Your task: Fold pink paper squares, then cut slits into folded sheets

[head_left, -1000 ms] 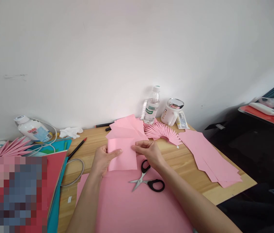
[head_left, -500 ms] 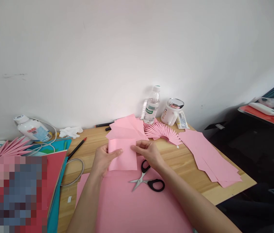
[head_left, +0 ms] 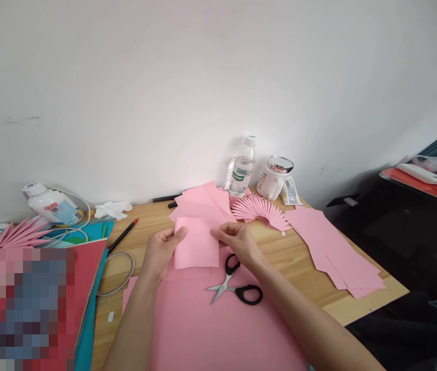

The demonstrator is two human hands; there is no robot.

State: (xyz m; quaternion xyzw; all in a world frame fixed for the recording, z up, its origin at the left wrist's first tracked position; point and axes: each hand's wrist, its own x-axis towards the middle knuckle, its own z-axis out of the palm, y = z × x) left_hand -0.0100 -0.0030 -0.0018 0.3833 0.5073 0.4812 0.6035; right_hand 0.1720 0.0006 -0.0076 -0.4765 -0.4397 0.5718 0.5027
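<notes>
Between my two hands is a piece of pink paper [head_left: 197,247], bent over along its left side and raised a little above a large pink sheet [head_left: 218,330]. My left hand [head_left: 162,250] pinches its left edge, thumb on top. At the upper right edge, my right hand [head_left: 237,239] grips the paper between thumb and fingers. Just below my right hand, scissors [head_left: 226,288] with black handles lie on the large sheet, blades apart. Loose pink sheets [head_left: 203,203] lie behind the held paper.
A pleated pink paper fan [head_left: 259,208], a water bottle [head_left: 242,172] and a white mug [head_left: 274,180] stand at the back. Cut pink sheets [head_left: 332,252] lie on the right. To the left are a black pencil [head_left: 123,235], a cable [head_left: 131,268], a white bottle [head_left: 54,206] and folders [head_left: 87,309].
My left thumb has moved up and left to the paper's upper left edge. The paper has risen slightly, its left side now rounded over. The scissors have stayed put.
</notes>
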